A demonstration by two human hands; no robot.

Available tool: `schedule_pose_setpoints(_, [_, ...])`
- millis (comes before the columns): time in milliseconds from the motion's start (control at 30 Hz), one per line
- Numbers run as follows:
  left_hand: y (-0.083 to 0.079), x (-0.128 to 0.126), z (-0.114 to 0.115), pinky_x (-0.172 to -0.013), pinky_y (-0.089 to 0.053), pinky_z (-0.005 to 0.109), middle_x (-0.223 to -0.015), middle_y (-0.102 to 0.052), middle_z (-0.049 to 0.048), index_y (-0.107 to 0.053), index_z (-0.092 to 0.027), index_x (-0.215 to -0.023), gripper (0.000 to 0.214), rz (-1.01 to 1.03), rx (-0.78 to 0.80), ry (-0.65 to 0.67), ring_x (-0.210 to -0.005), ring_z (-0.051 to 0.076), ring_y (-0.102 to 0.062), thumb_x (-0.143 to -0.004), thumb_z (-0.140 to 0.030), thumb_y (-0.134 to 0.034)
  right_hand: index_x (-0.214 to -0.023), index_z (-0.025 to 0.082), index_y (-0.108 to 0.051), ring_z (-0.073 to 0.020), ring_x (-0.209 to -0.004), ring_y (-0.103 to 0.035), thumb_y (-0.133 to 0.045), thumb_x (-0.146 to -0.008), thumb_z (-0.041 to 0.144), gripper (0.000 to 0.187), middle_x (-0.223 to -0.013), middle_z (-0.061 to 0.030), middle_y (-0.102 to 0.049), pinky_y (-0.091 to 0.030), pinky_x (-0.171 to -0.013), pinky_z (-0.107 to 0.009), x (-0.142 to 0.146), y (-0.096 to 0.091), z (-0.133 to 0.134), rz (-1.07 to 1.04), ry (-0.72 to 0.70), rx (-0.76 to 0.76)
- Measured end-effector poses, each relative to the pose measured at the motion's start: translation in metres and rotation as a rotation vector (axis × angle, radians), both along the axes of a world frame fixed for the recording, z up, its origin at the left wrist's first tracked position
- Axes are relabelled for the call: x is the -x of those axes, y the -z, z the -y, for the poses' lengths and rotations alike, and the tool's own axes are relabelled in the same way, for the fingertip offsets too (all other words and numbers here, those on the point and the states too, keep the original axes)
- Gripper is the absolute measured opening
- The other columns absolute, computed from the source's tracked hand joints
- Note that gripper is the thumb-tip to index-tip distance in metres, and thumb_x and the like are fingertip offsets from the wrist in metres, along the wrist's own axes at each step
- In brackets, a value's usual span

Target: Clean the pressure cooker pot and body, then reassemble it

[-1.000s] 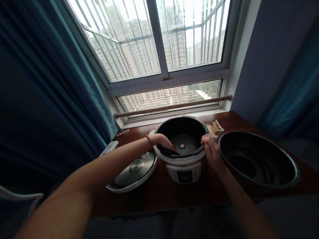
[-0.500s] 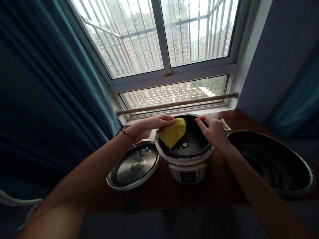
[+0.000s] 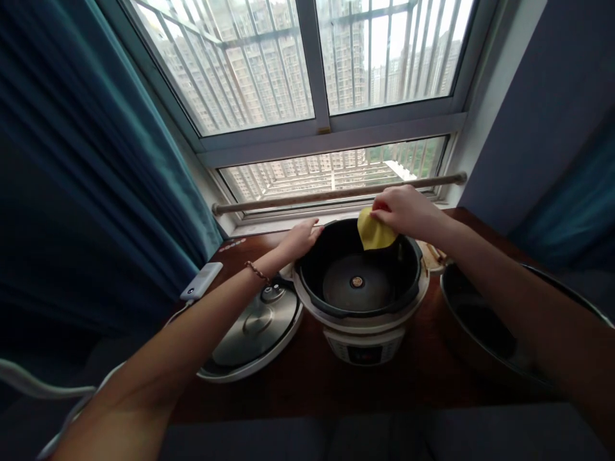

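Observation:
An open electric pressure cooker (image 3: 361, 323) stands on the dark wooden sill, its black inside bare with a small round sensor in the middle. My right hand (image 3: 406, 211) is closed on a yellow cloth (image 3: 375, 234) and holds it over the cooker's far rim. My left hand (image 3: 302, 238) rests on the cooker's far left rim, fingers curved over the edge. A beaded bracelet sits on my left wrist.
The cooker's lid (image 3: 254, 333) lies upside down to the left of the cooker. A large dark inner pot (image 3: 485, 333) stands at the right, partly behind my right arm. A white power bank (image 3: 202, 280) with a cable lies at the left. Window and rail stand behind; blue curtains hang on both sides.
The yellow cloth came up out of the cooker in my left hand and passed to my right hand, which carried it to the far right rim. My left hand stays on the left rim.

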State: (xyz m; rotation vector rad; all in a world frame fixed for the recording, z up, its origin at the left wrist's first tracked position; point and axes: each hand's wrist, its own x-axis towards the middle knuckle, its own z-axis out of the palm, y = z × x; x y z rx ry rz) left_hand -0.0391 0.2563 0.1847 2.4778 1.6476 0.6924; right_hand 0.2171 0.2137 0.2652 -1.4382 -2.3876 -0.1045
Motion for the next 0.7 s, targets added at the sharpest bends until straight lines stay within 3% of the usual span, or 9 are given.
schedule_pose_setpoints(67, [0.012, 0.002, -0.002, -0.088, -0.044, 0.034, -0.109, -0.064, 0.0118, -0.057, -0.013, -0.11, 0.043, 0.045, 0.124, 0.05, -0.099, 0.023, -0.059, -0.089, -0.042, -0.033, -0.086, 0.013, -0.067, -0.019, -0.084, -0.06, -0.05, -0.083, 0.022, 0.019, -0.088, -0.0101, -0.066, -0.042, -0.074, -0.026, 0.004, 0.013, -0.003, 0.041, -0.088, -0.02])
schedule_pose_setpoints(200, [0.02, 0.004, -0.004, -0.089, -0.042, 0.034, -0.109, -0.064, 0.0097, -0.058, -0.014, -0.11, 0.05, 0.154, 0.188, 0.08, -0.099, 0.023, -0.058, -0.089, -0.047, -0.027, -0.088, 0.014, -0.065, -0.0168, -0.07, -0.061, -0.056, -0.078, 0.019, 0.014, -0.08, -0.0087, -0.065, -0.044, -0.06, -0.025, 0.024, 0.075, -0.003, 0.365, -0.227, 0.361])
schedule_pose_setpoints(333, [0.019, 0.006, -0.004, -0.096, -0.037, 0.034, -0.117, -0.061, 0.008, -0.057, -0.017, -0.115, 0.051, 0.178, 0.195, 0.058, -0.109, 0.024, -0.053, -0.089, -0.049, -0.027, -0.098, 0.015, -0.062, -0.0181, -0.061, -0.061, -0.07, -0.066, 0.03, 0.036, -0.082, -0.0099, -0.066, -0.045, -0.05, -0.027, 0.041, 0.125, -0.002, 0.447, -0.191, 0.494])
schedule_pose_setpoints(433, [0.018, 0.006, -0.004, -0.096, -0.037, 0.033, -0.117, -0.061, 0.0066, -0.057, -0.018, -0.115, 0.051, 0.204, 0.201, 0.065, -0.109, 0.023, -0.053, -0.089, -0.05, -0.027, -0.1, 0.016, -0.06, -0.0233, -0.073, -0.064, -0.066, -0.07, 0.026, 0.032, -0.09, -0.015, -0.066, -0.048, -0.061, -0.034, 0.055, 0.134, -0.008, 0.43, -0.197, 0.486])
schedule_pose_setpoints(533, [0.017, 0.005, -0.004, -0.094, -0.038, 0.032, -0.113, -0.063, 0.0061, -0.058, -0.018, -0.113, 0.051, 0.211, 0.218, 0.07, -0.105, 0.023, -0.054, -0.089, -0.05, -0.027, -0.097, 0.015, -0.061, -0.0291, -0.092, -0.06, -0.059, -0.074, 0.017, 0.023, -0.096, -0.0181, -0.064, -0.048, -0.073, -0.041, 0.07, 0.133, -0.018, 0.391, -0.321, 0.442])
schedule_pose_setpoints(633, [0.017, 0.005, -0.005, -0.093, -0.039, 0.032, -0.112, -0.063, 0.0055, -0.058, -0.018, -0.113, 0.051, 0.215, 0.229, 0.069, -0.103, 0.022, -0.055, -0.089, -0.049, -0.027, -0.1, 0.012, -0.062, -0.03, -0.095, -0.058, -0.058, -0.072, 0.012, 0.028, -0.101, -0.0197, -0.062, -0.048, -0.076, -0.04, 0.079, 0.138, -0.027, 0.345, -0.452, 0.412])
schedule_pose_setpoints(700, [0.017, 0.005, -0.005, -0.093, -0.039, 0.032, -0.111, -0.063, 0.0057, -0.058, -0.017, -0.114, 0.051, 0.223, 0.233, 0.072, -0.103, 0.022, -0.055, -0.089, -0.05, -0.027, -0.097, 0.011, -0.063, -0.0286, -0.093, -0.058, -0.062, -0.07, 0.011, 0.027, -0.103, -0.0188, -0.061, -0.048, -0.077, -0.037, 0.08, 0.148, -0.033, 0.293, -0.463, 0.407])
